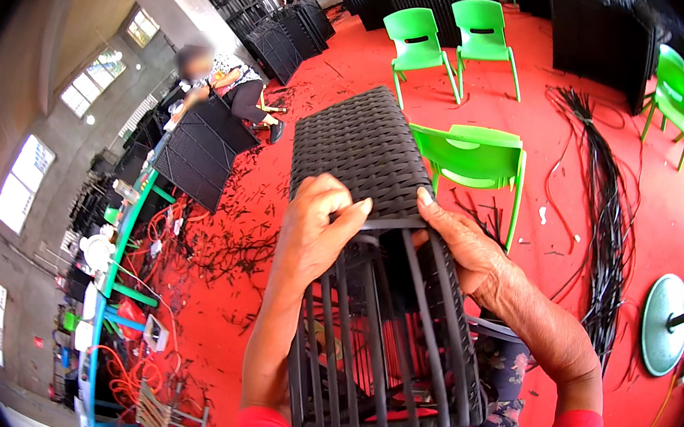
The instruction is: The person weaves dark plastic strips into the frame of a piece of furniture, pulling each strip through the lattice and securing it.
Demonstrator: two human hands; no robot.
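Observation:
A black rattan furniture frame [361,144] stands tilted in front of me, between my forearms. Its far part is covered in tight weave, while the near part shows bare parallel bars with gaps between them. A flat black weaving strip [396,223] crosses the bars at the edge of the weave. My left hand [320,221] is closed, thumb and forefinger pinched at the strip's left end. At the right corner of the weave, my right hand [467,243] grips the frame, thumb on top and fingers partly hidden beneath it.
Green chairs [471,156] stand beyond the frame. A long bundle of black strips [603,218] lies on the red floor at right, near a round green base [667,325]. Strip scraps litter the floor at left. Another person [234,83] sits by black woven panels [201,151].

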